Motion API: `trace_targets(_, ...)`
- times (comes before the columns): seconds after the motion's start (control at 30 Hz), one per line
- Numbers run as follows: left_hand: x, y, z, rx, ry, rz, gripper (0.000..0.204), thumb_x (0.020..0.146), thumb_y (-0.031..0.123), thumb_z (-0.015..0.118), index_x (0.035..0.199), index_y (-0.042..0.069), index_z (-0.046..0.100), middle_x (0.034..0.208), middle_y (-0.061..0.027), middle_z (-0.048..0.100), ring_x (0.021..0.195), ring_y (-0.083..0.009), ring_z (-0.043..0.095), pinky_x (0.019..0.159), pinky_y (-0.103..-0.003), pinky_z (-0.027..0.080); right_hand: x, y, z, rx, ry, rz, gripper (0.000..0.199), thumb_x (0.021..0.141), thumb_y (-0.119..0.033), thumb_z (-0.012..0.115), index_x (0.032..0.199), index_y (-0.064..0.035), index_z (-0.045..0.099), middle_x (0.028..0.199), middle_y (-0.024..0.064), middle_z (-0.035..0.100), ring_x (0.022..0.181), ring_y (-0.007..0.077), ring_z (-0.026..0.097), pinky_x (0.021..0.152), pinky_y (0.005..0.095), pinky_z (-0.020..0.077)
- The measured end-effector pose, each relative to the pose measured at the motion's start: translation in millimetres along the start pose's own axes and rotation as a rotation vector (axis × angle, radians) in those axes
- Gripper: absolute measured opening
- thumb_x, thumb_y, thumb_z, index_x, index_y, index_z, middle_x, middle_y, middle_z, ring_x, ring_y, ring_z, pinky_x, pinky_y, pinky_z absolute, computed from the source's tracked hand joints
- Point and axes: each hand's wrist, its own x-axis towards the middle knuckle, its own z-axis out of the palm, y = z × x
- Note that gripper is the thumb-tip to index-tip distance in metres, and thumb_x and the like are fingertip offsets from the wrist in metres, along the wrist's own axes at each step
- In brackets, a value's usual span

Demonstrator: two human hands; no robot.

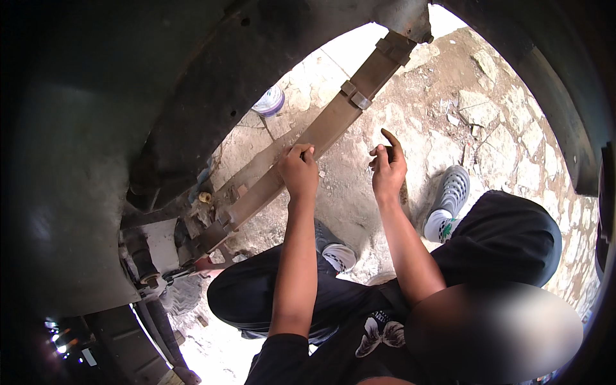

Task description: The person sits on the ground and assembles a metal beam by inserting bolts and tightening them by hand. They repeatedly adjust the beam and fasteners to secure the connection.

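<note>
A long brown leaf spring (pixel 332 122) runs diagonally from the upper right to the lower left, with metal clips (pixel 356 94) around it. My left hand (pixel 299 172) is closed above the spring's middle, its thumb and fingers pressed together; whatever they may hold is hidden. From this view I cannot tell whether that hand touches the spring. To the right of the spring, my right hand (pixel 389 168) is raised with darkly smudged fingertips. Its index finger stretches out apart from the thumb, while the other fingers curl; no held thing shows clearly.
Dark vehicle bodywork (pixel 212 83) arches overhead and down the left. A white and purple tub (pixel 270 101) stands beyond the spring. Rusty mounting parts (pixel 212 237) and a dark cylindrical part (pixel 140 253) are at lower left. Broken stone paving (pixel 481 109) lies right, near my grey shoe (pixel 453 189).
</note>
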Motion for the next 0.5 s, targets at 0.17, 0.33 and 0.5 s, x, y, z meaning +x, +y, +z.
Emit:
trace_targets(0.17,44,6,18,0.052,0.014,-0.056,0.007,0.085,0.008,0.076,0.089,0.003,0.079,0.089,-0.0166,0.073,0.085,-0.0341,0.070,0.078,-0.043,0.054,-5,-8,9,-0.032,-0.005,0.032,0.037,0.105,-0.014,0.058,0.141,-0.0077,0.059,0.082,0.0044,0.066,0.065,0.0089,0.058,0.060,0.0254,0.0485)
trace_targets(0.33,28,6,19,0.034,0.009,0.005,0.006,0.085,0.008,0.076,0.085,0.002,0.076,0.084,-0.0179,0.071,0.079,-0.0384,0.067,0.074,-0.047,0.052,-2,-1,8,-0.137,0.018,-0.019,0.037,0.104,-0.017,0.060,0.140,-0.0107,0.061,0.080,0.0053,0.070,0.064,0.0097,0.061,0.060,0.0273,0.0505)
trace_targets(0.5,19,11,19,0.077,0.037,-0.027,0.007,0.084,0.009,0.077,0.085,0.002,0.078,0.085,-0.0182,0.073,0.083,-0.0368,0.071,0.077,-0.045,0.054,0,-7,5,-0.137,0.027,-0.022,0.038,0.103,-0.014,0.062,0.141,-0.0101,0.059,0.080,0.0063,0.070,0.064,0.0102,0.060,0.060,0.0282,0.0509)
